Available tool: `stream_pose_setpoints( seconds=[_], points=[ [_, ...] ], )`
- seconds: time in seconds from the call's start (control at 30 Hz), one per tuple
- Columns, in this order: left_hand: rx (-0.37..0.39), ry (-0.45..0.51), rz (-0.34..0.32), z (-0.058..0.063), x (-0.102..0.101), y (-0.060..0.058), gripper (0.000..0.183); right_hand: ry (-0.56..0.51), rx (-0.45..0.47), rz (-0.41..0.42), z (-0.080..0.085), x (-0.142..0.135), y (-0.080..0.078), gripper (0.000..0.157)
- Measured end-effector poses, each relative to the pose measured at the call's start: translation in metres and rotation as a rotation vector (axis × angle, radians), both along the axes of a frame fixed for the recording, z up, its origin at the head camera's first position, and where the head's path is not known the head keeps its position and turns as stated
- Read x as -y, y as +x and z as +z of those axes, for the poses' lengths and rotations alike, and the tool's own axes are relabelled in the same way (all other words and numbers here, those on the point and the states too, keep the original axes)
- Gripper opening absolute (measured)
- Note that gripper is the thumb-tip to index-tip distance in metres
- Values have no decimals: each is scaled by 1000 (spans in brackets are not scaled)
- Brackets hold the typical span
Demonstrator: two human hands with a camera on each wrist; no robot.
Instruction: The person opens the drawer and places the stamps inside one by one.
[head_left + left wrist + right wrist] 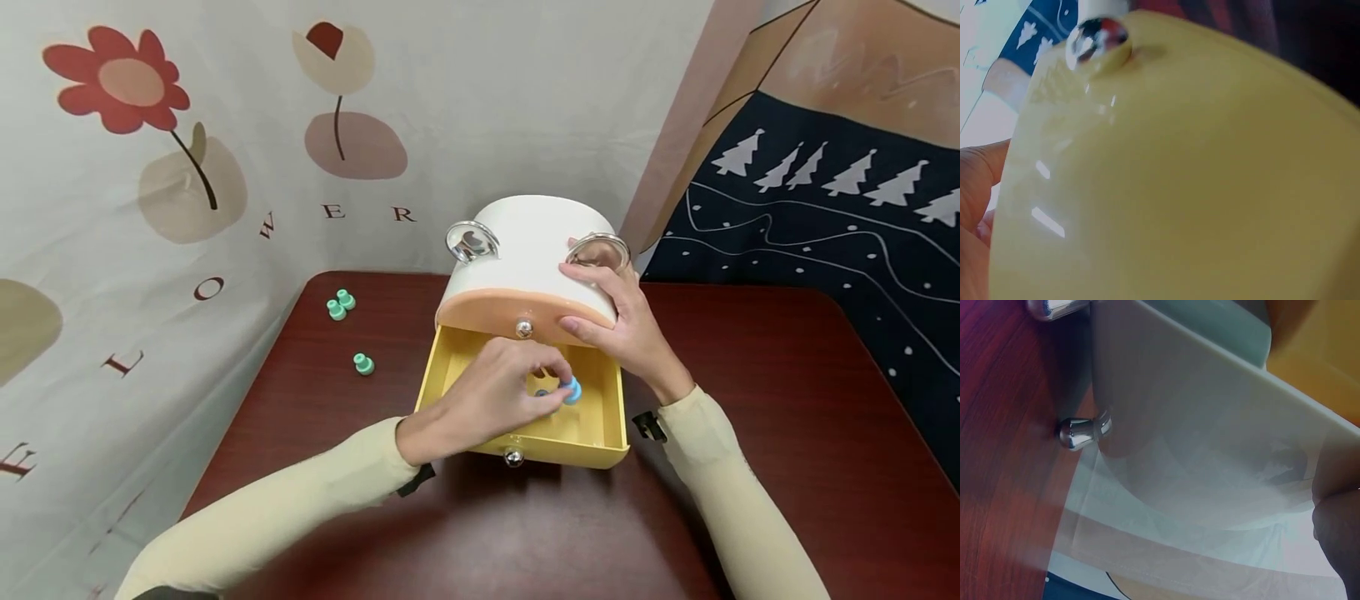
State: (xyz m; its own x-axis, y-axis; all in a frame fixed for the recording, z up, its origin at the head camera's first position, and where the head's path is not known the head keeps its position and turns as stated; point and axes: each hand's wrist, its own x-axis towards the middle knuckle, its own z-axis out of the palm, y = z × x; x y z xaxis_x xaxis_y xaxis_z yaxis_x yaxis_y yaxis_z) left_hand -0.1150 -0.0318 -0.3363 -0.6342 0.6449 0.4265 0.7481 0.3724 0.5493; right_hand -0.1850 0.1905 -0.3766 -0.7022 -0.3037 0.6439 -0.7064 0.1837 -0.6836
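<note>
Yellow drawer (577,452) — blue peg (573,391) in left grip (504,390)

Left hand (501,385) pinching, right hand (632,323) spread

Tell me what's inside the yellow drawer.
The left hand pinches a blue piece in or above the drawer; a darker blue bit shows nearby. What lies under that hand is hidden.

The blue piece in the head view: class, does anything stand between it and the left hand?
Nothing visible does: the left hand pinches the blue piece within the open yellow drawer's outline. The right hand rests on the white cabinet, out of the way.
</note>
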Motion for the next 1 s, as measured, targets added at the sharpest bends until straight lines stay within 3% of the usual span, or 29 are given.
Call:
stream_pose_setpoints(
  seconds=[0.23,0.37,0.5,0.73,1.0],
  points=[
    [102,-173,66,-3,-17,4,12,16,-17,-6,-7,-2,-8,59],
    [140,-236,60,-6,-22,2,12,28,-6,-18,-12,-3,-9,62],
    [127,-265,48,-9,-26,0,13,29,16,-30,-6,-1,-4,63],
    [108,-283,36,-13,-31,-3,16,4,0,-18,23,5,17,54],
    [87,-320,64,-10,-33,-3,16,0,2,-11,17,4,13,55]
  ],
)
